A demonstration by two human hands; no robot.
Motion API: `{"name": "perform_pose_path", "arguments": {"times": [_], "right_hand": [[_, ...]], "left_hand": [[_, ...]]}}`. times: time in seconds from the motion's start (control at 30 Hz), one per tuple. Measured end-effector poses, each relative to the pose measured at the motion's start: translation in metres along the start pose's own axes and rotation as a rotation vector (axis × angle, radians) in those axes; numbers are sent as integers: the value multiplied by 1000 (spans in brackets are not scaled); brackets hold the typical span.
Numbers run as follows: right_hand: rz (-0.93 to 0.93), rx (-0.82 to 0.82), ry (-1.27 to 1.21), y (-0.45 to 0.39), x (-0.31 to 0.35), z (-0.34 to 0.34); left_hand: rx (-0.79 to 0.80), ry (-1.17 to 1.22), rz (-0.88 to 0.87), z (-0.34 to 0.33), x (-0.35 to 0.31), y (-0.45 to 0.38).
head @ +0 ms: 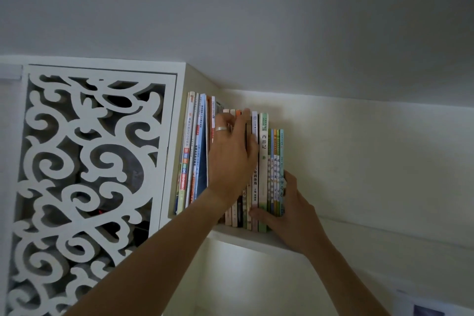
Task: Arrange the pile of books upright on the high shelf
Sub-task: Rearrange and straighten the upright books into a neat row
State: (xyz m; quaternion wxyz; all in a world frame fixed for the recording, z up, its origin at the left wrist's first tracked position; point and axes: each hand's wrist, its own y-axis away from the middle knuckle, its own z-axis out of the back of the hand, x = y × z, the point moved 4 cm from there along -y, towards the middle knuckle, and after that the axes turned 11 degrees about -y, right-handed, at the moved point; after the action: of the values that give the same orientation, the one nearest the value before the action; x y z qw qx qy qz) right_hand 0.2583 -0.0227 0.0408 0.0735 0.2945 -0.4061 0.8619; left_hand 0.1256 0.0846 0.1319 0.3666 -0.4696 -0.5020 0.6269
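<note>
Already the books (259,169) stand upright in a row on the high shelf (272,240), close under the ceiling and beside a white fretwork panel (84,174). The left hand (232,156) lies over the spines in the middle of the row, its fingers curling across the tops of the shorter volumes, a ring on one finger. The right hand (289,215) cups the outer end of the row, its thumb pressed against the spines low down and its fingers wrapped behind the last thin books, so the two hands squeeze the row together. At the far left, taller thin magazines (192,151) lean against the panel's side. These look like slim paperbacks: light singly, but floppy and apt to slide or fan out, with glossy covers that may slip. I judge the safest hold is flat pressure on both ends of the block, low near the shelf, rather than pinching one spine.
</note>
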Motion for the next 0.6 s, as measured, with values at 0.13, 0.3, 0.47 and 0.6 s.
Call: {"name": "perform_pose_path", "arguments": {"times": [0.13, 0.3, 0.47, 0.6], "right_hand": [[-17, 0, -27, 1, 0, 0], [-30, -31, -32, 3, 7, 4], [-56, -32, -6, 4, 13, 6], [-48, -21, -2, 5, 13, 6]], "left_hand": [[-12, 100, 45, 4, 0, -6], [-55, 158, 55, 22, -15, -12], [-52, 299, 285, 16, -22, 36], [50, 70, 321, 5, -14, 66]]}}
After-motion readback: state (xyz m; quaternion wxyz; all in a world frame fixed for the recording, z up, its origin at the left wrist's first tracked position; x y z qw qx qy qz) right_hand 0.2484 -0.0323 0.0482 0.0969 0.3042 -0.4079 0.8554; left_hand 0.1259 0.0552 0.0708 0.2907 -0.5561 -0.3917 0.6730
